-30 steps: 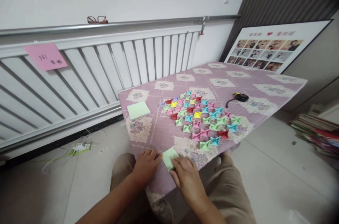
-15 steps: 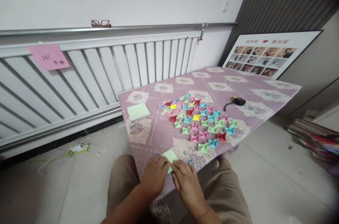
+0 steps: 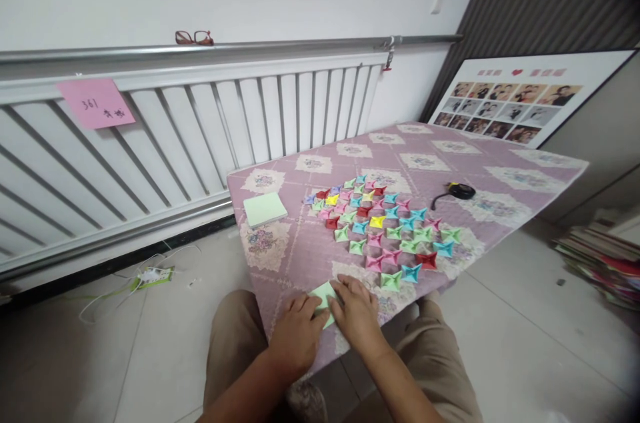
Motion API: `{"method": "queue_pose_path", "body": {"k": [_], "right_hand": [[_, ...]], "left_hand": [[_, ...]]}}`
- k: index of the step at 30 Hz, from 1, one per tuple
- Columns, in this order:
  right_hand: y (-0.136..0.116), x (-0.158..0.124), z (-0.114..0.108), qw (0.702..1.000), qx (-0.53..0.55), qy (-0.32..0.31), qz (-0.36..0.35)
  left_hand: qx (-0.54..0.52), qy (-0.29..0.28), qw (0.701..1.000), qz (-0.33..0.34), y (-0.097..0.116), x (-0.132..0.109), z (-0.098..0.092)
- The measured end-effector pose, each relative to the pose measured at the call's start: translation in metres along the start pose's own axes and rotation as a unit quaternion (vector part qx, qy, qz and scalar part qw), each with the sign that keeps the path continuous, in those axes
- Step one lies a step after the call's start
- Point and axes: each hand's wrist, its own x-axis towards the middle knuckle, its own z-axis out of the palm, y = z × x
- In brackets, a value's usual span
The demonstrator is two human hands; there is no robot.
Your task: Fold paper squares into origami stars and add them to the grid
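Observation:
A small light green paper (image 3: 324,295) lies on the purple patterned cloth near the table's front corner. My left hand (image 3: 299,329) presses on its left side, fingers bent against it. On the paper's right edge rest the fingers of my right hand (image 3: 357,313), pinched along the fold. Rows of folded paper pieces in green, pink, blue, red and yellow stand beyond, among them a yellow one (image 3: 377,222) and a green one (image 3: 391,281). A stack of green paper squares (image 3: 265,209) sits at the table's left.
A black coiled item (image 3: 461,191) with a cord lies on the table's right part. Behind the table (image 3: 300,256) runs a white radiator (image 3: 290,109). A power strip (image 3: 152,276) with cables is on the floor at left, stacked papers (image 3: 600,256) at right.
My right hand has moved up along the paper's right side, and the paper's right part looks folded in. The whole view has shifted slightly.

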Motion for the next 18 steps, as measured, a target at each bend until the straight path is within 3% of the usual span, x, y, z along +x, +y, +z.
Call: {"method": "queue_pose_path", "body": {"k": [9,18], "right_hand": [[-0.001,0.008,0.001,0.999,0.021,0.005,0.038],[-0.001,0.009,-0.011,1.0,-0.002,-0.007,0.005]], "left_hand": [[-0.005,0.001,1.0,0.003,0.0,0.001,-0.002],[0.001,0.002,1.0,0.004,0.001,0.0,-0.007]]}}
